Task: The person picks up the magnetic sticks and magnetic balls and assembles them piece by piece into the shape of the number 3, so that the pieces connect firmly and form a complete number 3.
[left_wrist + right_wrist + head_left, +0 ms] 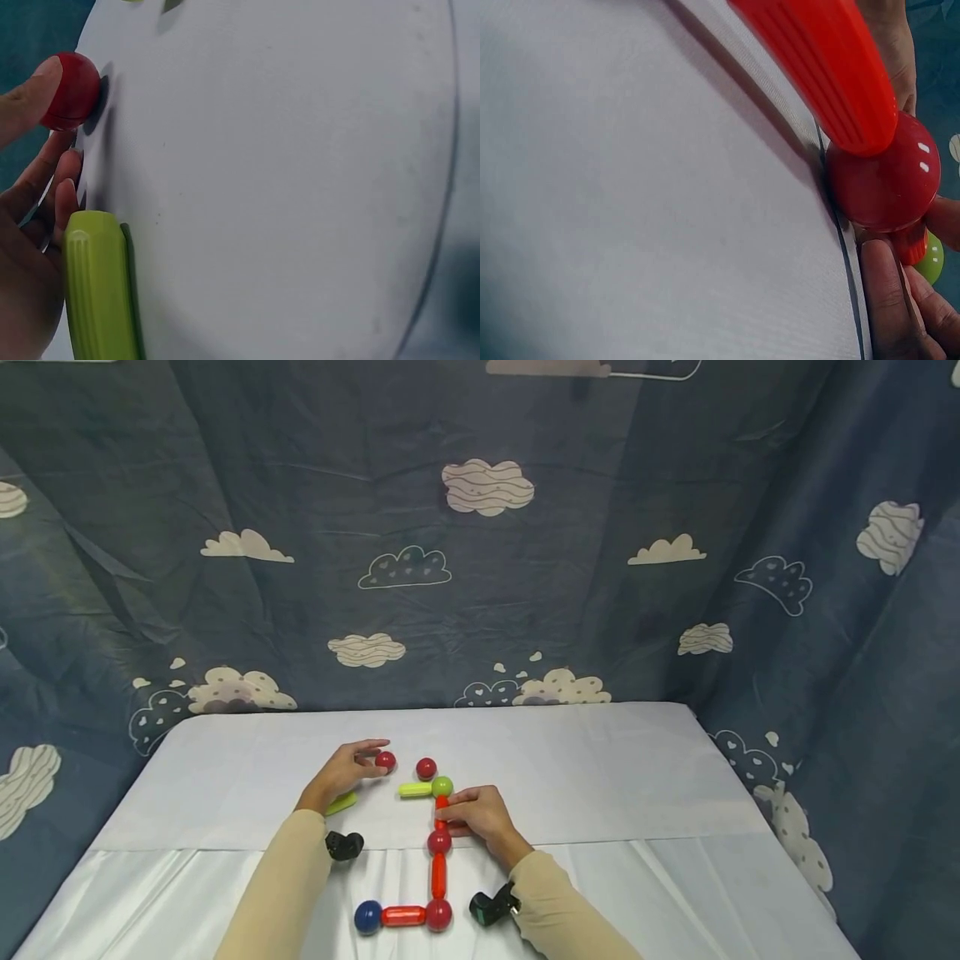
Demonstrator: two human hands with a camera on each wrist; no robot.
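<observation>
My left hand point(343, 776) holds a loose red ball point(386, 761) at the far side of the table; in the left wrist view the thumb lies on that ball point(75, 91). A loose green rod point(342, 802) lies beside this hand. My right hand point(486, 817) pinches the upper red rod point(441, 820) of a joined ball-and-rod shape. That rod runs between a green ball point(442, 786) and a middle red ball point(439, 841). A green rod point(416, 790) points left from the green ball. Below, a red rod point(438, 877), corner red ball point(438, 915), red rod point(403, 916) and blue ball point(368, 917) continue the shape.
Another red ball point(426, 768) lies just beyond the green ball. The white-covered table point(600, 777) has a cloth seam across it. A dark cloud-patterned curtain point(525, 585) hangs behind and at the sides. Black wrist cameras point(491, 906) sit on both wrists.
</observation>
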